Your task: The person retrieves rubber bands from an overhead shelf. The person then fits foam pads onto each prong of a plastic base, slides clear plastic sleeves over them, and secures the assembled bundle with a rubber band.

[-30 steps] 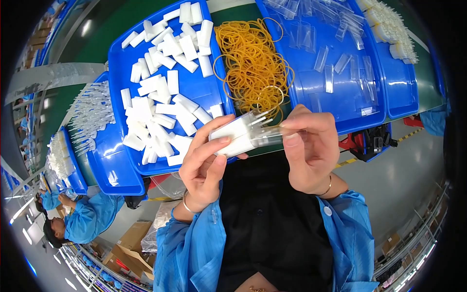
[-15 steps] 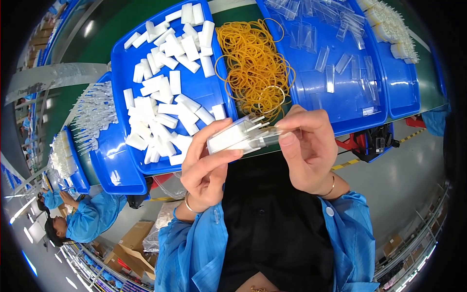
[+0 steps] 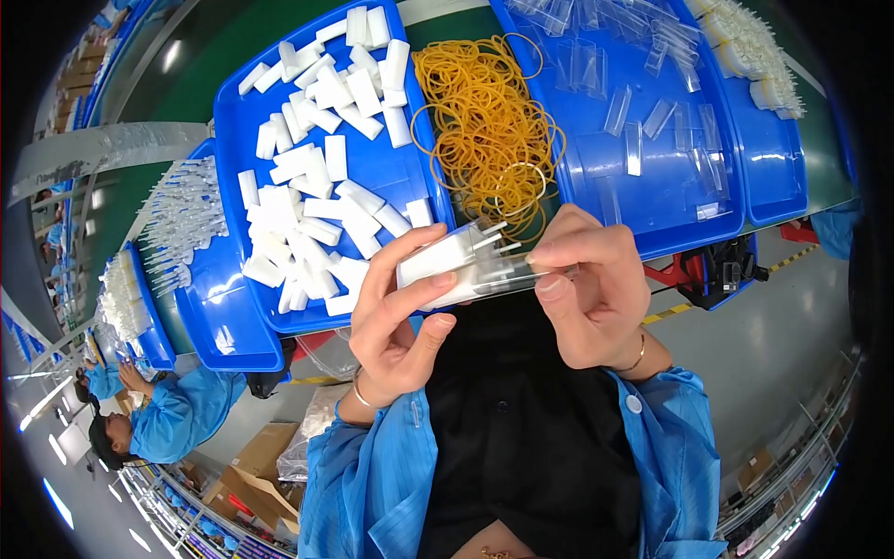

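Observation:
Between its thumb and fingers my left hand (image 3: 396,321) holds a bundle of white blocks (image 3: 433,265) with clear plastic around or beside them. Thin white sticks (image 3: 490,239) poke out of the bundle toward the upper right. My right hand (image 3: 596,284) pinches the end of a clear plastic piece (image 3: 503,274) that reaches to the bundle. How the pieces fit together is too small to tell. Just beyond both hands lies a heap of yellow rubber bands (image 3: 484,130). White blocks (image 3: 317,168) fill much of the blue tray (image 3: 386,172) on the left.
Clear plastic pieces (image 3: 634,149) lie in a blue tray (image 3: 596,210) at right. White-tipped parts (image 3: 182,219) are piled at left, with more white parts (image 3: 754,56) at far right. A co-worker in blue (image 3: 182,419) is at the lower left, near cardboard boxes (image 3: 265,452).
My left thumb has moved off the bundle and now stands apart from it. My right fingers have shifted slightly on the clear piece, and the bundle is tilted a little differently.

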A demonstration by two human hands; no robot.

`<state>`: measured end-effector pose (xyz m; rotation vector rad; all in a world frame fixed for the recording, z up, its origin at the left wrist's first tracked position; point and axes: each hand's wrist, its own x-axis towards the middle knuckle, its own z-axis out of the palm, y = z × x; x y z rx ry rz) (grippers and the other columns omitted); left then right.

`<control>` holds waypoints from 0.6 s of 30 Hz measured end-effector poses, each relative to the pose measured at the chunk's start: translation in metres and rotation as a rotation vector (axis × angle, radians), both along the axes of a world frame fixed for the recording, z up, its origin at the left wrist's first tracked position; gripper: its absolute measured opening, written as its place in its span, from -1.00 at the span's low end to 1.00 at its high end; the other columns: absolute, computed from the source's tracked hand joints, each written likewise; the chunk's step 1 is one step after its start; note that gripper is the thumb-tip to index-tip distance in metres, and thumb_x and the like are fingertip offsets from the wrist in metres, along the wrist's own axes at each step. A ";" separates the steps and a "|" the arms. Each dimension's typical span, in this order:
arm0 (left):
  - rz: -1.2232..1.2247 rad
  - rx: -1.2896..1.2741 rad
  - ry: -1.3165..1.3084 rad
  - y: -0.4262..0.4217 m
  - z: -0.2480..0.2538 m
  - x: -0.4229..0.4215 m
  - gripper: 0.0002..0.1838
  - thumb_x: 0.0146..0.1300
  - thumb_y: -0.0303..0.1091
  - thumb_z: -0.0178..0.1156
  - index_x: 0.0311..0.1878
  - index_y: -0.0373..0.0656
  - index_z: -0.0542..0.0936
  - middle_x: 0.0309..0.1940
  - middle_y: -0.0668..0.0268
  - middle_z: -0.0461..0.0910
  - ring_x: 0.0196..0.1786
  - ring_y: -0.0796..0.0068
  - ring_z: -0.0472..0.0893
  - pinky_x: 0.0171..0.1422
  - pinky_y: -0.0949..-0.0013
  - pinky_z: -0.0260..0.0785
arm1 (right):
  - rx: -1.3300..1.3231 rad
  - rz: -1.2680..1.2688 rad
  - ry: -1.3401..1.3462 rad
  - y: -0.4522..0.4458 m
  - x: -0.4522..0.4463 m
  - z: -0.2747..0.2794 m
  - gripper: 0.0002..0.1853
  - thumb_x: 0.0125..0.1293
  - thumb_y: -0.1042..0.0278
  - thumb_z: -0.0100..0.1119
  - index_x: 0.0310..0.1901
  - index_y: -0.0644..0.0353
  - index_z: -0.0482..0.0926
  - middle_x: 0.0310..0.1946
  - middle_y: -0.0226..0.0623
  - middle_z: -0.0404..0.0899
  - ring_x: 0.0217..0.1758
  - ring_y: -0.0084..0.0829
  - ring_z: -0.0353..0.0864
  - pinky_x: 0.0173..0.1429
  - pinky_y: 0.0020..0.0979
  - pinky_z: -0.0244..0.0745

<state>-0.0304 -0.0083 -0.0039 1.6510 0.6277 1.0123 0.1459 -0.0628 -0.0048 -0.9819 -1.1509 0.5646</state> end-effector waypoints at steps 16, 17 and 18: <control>-0.070 0.072 -0.012 0.010 0.008 0.004 -0.82 -0.02 -0.48 0.36 -0.30 -0.27 0.66 -0.01 -0.15 0.45 -0.03 0.12 0.55 -0.02 0.27 0.45 | 0.056 -0.008 -0.036 -0.010 -0.004 -0.001 -0.77 0.11 0.50 0.26 -0.19 0.26 0.47 -0.48 -0.25 0.52 -0.54 -0.47 0.35 -0.46 -0.51 0.21; -0.078 0.073 -0.015 0.010 0.009 0.004 -0.82 -0.04 -0.50 0.36 -0.30 -0.27 0.66 -0.01 -0.15 0.45 -0.03 0.12 0.55 -0.02 0.27 0.45 | 0.061 -0.011 -0.024 -0.010 -0.005 -0.001 -0.77 0.11 0.50 0.26 -0.19 0.26 0.47 -0.47 -0.25 0.52 -0.54 -0.47 0.34 -0.47 -0.51 0.21; -0.081 0.070 -0.018 0.011 0.009 0.004 -0.81 -0.06 -0.52 0.36 -0.31 -0.28 0.66 -0.01 -0.15 0.45 -0.03 0.12 0.55 -0.02 0.27 0.46 | 0.067 -0.014 -0.013 -0.010 -0.006 -0.002 -0.77 0.11 0.50 0.26 -0.19 0.26 0.47 -0.47 -0.25 0.52 -0.55 -0.48 0.33 -0.47 -0.51 0.20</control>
